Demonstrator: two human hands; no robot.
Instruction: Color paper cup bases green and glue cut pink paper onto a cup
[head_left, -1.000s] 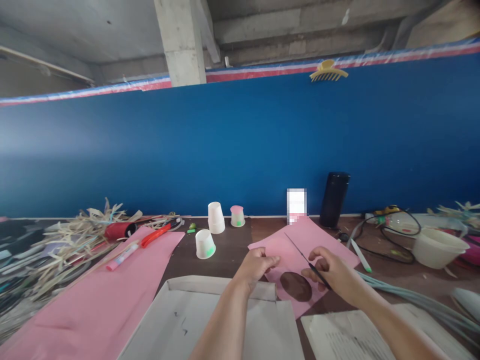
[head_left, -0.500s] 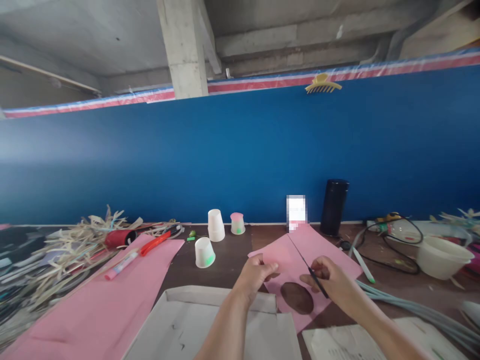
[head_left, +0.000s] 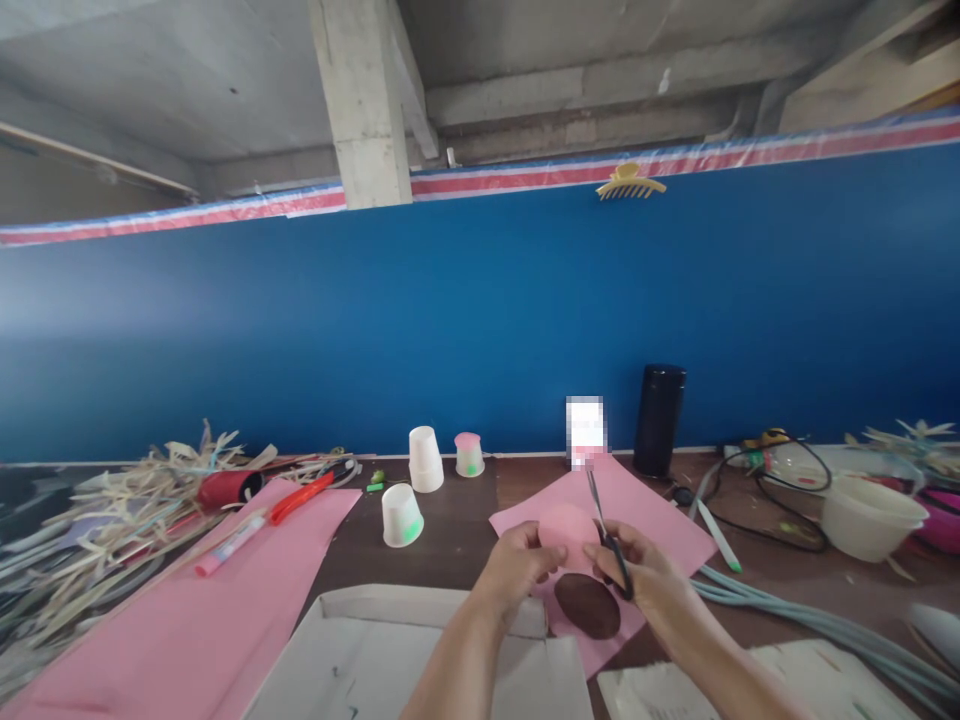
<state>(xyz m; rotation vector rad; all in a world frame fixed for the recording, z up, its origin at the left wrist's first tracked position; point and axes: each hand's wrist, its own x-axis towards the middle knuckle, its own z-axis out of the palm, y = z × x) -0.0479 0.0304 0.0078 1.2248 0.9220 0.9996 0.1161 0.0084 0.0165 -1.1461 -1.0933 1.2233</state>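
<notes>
The bench (head_left: pixel 442 540) carries a holed pink sheet (head_left: pixel 645 510) at five o'clock. Over it, the grips of the left hand (head_left: pixel 516 572) and the right hand (head_left: pixel 645 565), which also holds scissors (head_left: pixel 610 543), pinch a pink disc (head_left: pixel 568 533) at eight and four o'clock.

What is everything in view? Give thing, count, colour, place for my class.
disc: 1, pink, centre right
scissors: 1, dark, right hand
holed sheet: 1, pink, beneath disc
plain sheet: 1, pink, left
tube: 1, pink-white, plain sheet
long object: 1, red, beyond tube
strips: many, pale, far left
cylinder: 1, red, beside strips
cup stack: 1, white, centre
single cups: 2, white, beside stack
canister: 1, black, by partition
pen: 1, white, right
bottle: 1, clear, right
tub: 1, white, right
cords: uncountable, grey, right
box: 1, white, front
table: 1, brown, beneath
partition: 1, blue, behind
claw clip: 1, yellow, partition top
pillar: 1, grey, background
left hand: 1, bare, disc's left
right hand: 1, bare, disc's right
</notes>
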